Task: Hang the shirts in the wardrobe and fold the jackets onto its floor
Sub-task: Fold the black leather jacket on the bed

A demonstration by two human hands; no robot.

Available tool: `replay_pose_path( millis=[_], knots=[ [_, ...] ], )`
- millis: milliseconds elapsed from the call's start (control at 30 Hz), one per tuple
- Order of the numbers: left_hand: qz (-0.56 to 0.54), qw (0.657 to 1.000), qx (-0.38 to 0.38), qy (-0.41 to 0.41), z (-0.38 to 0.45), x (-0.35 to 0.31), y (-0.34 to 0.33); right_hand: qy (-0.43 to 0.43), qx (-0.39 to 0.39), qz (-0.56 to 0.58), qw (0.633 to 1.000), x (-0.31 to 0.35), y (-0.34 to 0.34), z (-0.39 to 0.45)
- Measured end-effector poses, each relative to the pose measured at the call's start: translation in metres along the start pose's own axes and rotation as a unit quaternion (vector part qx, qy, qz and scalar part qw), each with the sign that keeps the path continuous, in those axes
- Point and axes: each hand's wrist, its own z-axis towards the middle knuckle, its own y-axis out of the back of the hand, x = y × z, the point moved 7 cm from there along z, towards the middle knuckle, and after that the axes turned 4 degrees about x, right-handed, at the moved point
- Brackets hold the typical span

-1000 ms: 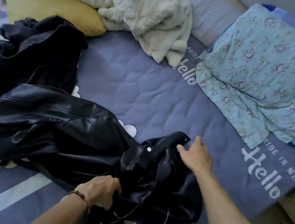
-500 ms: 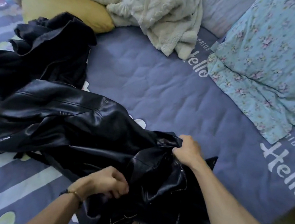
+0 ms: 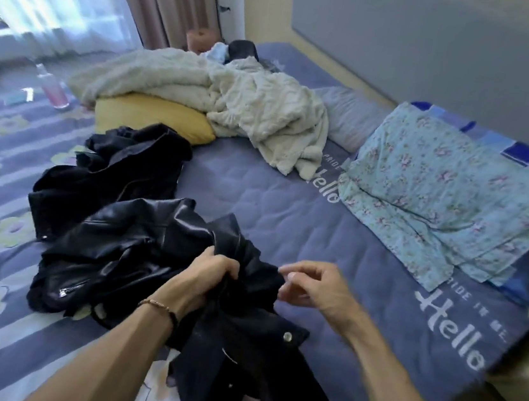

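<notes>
Both hands work near the bed's front edge. Left hand, a beaded bracelet on its wrist, has its fingers curled tight into a bunched fold of the black leather jacket, lifting that part off the cover. Right hand sits just beside the same bunch, fingers loosely bent and holding nothing; motion blur hides whether its fingertips touch the leather.

Two dark garments lie on the bed: the leather jacket towards the front left, and one matte black garment behind it, crumpled so its kind is hard to tell. Near the far left edge stands one pink bottle, blurred. Behind the garments lies one yellow pillow, partly under one cream blanket. At the right edge lies one blue floral cloth, folded over something hidden beneath. The jacket's lower hem is cut off by the frame.
</notes>
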Motion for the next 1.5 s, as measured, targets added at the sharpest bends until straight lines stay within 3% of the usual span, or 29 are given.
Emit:
replay_pose_path(
  millis=[67,100,200,267,400,533,600,700,767,833,867,967,1000,1100,1133,1267,1367,1433,1500],
  knots=[
    [0.058,0.997,0.048,0.007,-0.032,-0.016,0.01,0.084,-0.161,-0.148,0.972,0.03,0.023,-0.011],
    [0.094,0.992,0.079,0.003,-0.041,-0.024,0.009,0.118,-0.171,-0.215,0.954,0.045,0.02,-0.013],
    [0.196,0.971,0.134,-0.03,-0.093,-0.058,0.017,0.158,-0.071,-0.296,0.939,0.084,-0.027,-0.027],
    [0.197,0.963,0.179,-0.05,-0.127,-0.077,0.019,0.163,-0.013,-0.299,0.94,0.097,-0.061,-0.032],
    [0.221,0.94,0.249,-0.077,-0.188,-0.104,0.039,0.164,-0.022,-0.196,0.966,0.122,-0.076,-0.062],
    [0.39,0.899,0.115,-0.165,-0.187,-0.109,0.089,0.103,0.01,-0.153,0.983,0.154,-0.065,-0.103],
    [0.398,0.893,0.051,-0.205,-0.181,-0.107,0.103,0.071,0.022,-0.147,0.986,0.169,-0.068,-0.12],
    [0.316,0.904,0.106,-0.268,-0.185,-0.115,0.096,0.047,0.04,-0.076,0.995,0.195,-0.072,-0.148],
    [0.256,0.921,0.173,-0.236,-0.19,-0.116,0.091,0.061,0.042,-0.027,0.997,0.212,-0.071,-0.168],
    [0.222,0.934,0.191,-0.206,-0.187,-0.112,0.089,0.079,0.045,-0.009,0.996,0.222,-0.072,-0.183],
    [0.234,0.931,0.171,-0.222,-0.185,-0.113,0.087,0.087,0.045,-0.008,0.995,0.224,-0.073,-0.189],
    [0.326,0.888,-0.006,-0.324,-0.193,-0.124,0.081,0.096,0.026,-0.033,0.994,0.218,-0.073,-0.191],
    [0.304,0.885,0.001,-0.352,-0.202,-0.125,0.07,0.101,0.012,-0.039,0.994,0.216,-0.071,-0.19],
    [0.315,0.862,0.196,-0.346,-0.217,-0.1,0.017,0.112,-0.018,-0.028,0.993,0.212,-0.062,-0.19],
    [0.332,0.85,0.23,-0.338,-0.219,-0.089,0.002,0.114,-0.016,-0.021,0.993,0.212,-0.061,-0.192],
    [0.249,0.872,0.263,-0.33,-0.219,-0.076,-0.041,0.123,-0.017,-0.027,0.992,0.216,-0.052,-0.202],
    [0.329,0.843,0.139,-0.403,-0.226,-0.092,-0.044,0.128,-0.148,-0.098,0.976,0.222,-0.014,-0.216],
    [0.432,0.772,-0.007,-0.467,-0.233,-0.108,-0.039,0.084,-0.2,-0.234,0.948,0.216,0.007,-0.225],
    [0.485,0.698,-0.097,-0.518,-0.24,-0.118,-0.037,0.044,-0.206,-0.33,0.92,0.207,0.014,-0.226]
  ],
)
